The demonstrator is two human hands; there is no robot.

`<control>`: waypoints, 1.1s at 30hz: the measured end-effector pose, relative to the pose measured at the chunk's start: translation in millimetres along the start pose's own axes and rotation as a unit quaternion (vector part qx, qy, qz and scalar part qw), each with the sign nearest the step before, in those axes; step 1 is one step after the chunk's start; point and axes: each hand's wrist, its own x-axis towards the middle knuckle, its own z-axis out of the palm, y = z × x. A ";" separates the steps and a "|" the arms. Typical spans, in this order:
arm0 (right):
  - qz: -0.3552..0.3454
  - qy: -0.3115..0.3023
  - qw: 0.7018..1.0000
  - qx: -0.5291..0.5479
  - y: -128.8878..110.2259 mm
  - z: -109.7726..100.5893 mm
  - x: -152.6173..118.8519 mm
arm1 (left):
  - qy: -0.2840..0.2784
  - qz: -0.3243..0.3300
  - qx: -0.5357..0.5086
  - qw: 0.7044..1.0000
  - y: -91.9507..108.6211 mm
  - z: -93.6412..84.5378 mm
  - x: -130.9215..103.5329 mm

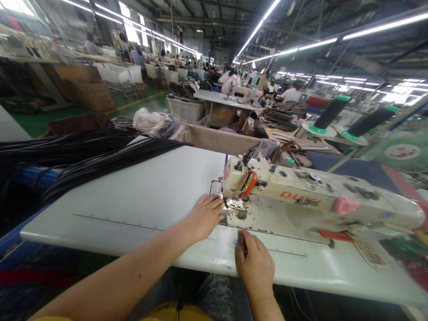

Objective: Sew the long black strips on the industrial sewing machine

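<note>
A thin dark strip [187, 227] lies flat along the white table [140, 196] in the head view, running from about 9 o'clock in the frame towards the sewing machine [301, 196], where it passes under the needle area just right of centre. The left hand [204, 216] rests palm down on the table with its fingers held together and stretched forward, the fingertips touching the strip right at the presser foot [234, 204]. The right hand [254, 263], at about 5 o'clock from the left one, lies near the table's front edge; its thumb and forefinger pinch something small and thin, though what exactly it is cannot be told.

A heap of long black strips [83, 151] spreads across the far left of the table at 10 o'clock. Two dark thread cones [329, 113] stand tilted on their stand at 2 o'clock, beyond the machine. Farther back, other people sit at work tables [224, 98] under long ceiling lights.
</note>
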 end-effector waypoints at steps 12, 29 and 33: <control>0.013 -0.027 1.000 0.003 0.0 -0.9 -2.6 | 0.006 -0.023 -0.165 0.986 -46.2 8.3 42.3; 0.013 -0.001 1.000 0.003 -4.0 -2.3 -2.4 | -0.048 0.036 -0.148 0.987 -73.0 -1.6 74.4; 0.011 -0.004 1.000 -0.001 -3.9 -2.3 -1.8 | -0.049 0.015 -0.150 0.987 -72.4 -3.7 67.8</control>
